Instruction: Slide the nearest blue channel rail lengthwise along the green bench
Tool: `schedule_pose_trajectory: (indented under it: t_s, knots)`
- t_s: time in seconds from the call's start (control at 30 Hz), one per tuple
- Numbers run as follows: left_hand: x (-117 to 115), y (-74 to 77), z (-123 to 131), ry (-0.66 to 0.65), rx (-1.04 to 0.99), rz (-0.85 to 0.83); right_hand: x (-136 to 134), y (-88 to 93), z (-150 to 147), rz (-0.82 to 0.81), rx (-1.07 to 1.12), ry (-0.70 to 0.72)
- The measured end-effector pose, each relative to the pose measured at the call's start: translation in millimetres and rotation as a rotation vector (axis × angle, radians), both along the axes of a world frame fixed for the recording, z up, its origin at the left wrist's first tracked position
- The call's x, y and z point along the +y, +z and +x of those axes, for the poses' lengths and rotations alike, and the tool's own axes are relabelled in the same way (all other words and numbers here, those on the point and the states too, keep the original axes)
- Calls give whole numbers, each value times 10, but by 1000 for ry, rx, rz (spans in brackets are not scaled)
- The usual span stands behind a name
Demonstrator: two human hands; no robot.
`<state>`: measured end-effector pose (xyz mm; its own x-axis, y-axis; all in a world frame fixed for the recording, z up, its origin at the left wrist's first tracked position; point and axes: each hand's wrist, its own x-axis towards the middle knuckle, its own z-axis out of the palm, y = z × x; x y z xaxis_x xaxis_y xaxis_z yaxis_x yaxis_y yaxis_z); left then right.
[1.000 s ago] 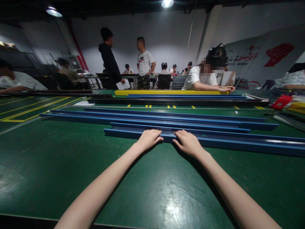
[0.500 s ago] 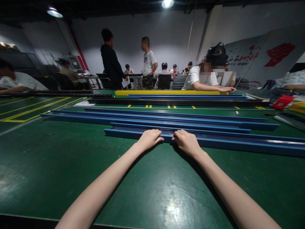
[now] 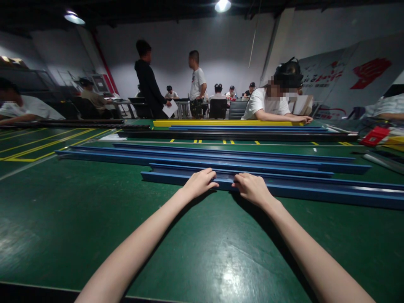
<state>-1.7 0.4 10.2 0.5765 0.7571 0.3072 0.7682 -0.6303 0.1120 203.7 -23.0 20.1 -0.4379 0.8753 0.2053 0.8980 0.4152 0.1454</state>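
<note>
My left hand (image 3: pixel 199 182) and my right hand (image 3: pixel 251 187) rest side by side on the near edge of a long blue metal rail (image 3: pixel 315 191) lying across the green table (image 3: pixel 94 219). The fingers of both hands curl over the rail's near wall, gripping it. Two more long blue rails (image 3: pixel 176 155) lie parallel just beyond it.
Farther back lie a long black rail (image 3: pixel 240 135) and a yellow one (image 3: pixel 221 123), where a seated person (image 3: pixel 268 103) in white works. Red and yellow items (image 3: pixel 377 136) sit at far right. Two people (image 3: pixel 170 86) stand behind; others sit at tables.
The hands stay on the rail, barely shifted. Behind, the two standing people have turned and stepped slightly; the one in black now holds the paper forward.
</note>
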Motion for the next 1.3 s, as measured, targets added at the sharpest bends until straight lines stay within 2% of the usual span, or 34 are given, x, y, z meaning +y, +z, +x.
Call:
schedule_pose_trajectory:
  t_s: [0.27, 0.73, 1.0, 1.3]
  knots:
    - [-9, 81, -11, 12, 60, 79, -26, 31, 150, -15, 4, -32]
    - [55, 153, -100, 37, 50, -23, -59, 71, 237, -35, -43, -98]
    - [54, 174, -75, 61, 30, -50, -62, 5, 205, -2, -46, -49]
    - [65, 187, -84, 42, 60, -58, -5, -155, -42, 153, 42, 95]
